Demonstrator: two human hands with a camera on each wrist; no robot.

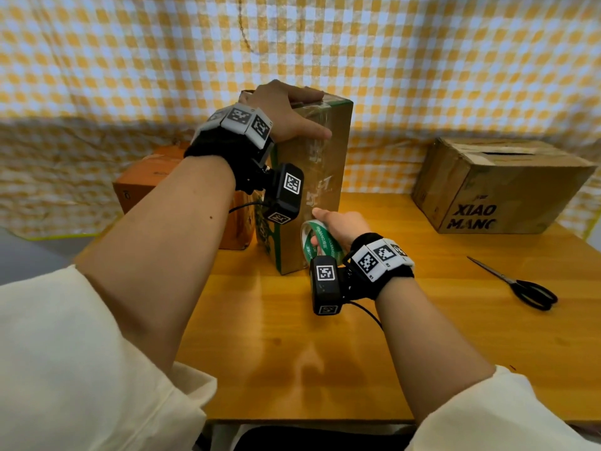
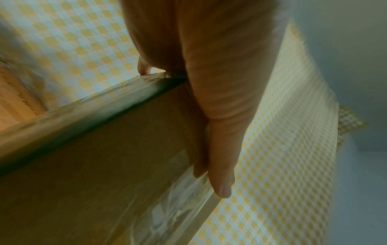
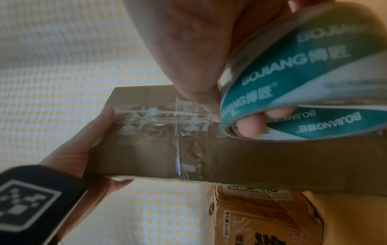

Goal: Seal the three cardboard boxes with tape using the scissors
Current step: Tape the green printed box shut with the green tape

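My left hand (image 1: pixel 286 112) gripped the top of the tall box (image 1: pixel 312 177) standing upright on the surface (image 1: pixel 325 353). My right hand (image 1: pixel 341 229) held the tape roll (image 1: pixel 320 242), fingers through its core, against the box's lower front. The scissors (image 1: pixel 517 283) lay well apart.

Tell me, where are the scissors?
In the head view, the scissors lie flat on the table, far right, in front of the box printed XIAO MANG; no hand touches them.

On the worktop (image 1: pixel 422 320): 3 cardboard boxes (tall box (image 1: pixel 318 177), orange box (image 1: pixel 146 180), printed box (image 1: pixel 497 187)), 1 tape roll (image 1: pixel 320 242), 1 pair of scissors (image 1: pixel 517 283).
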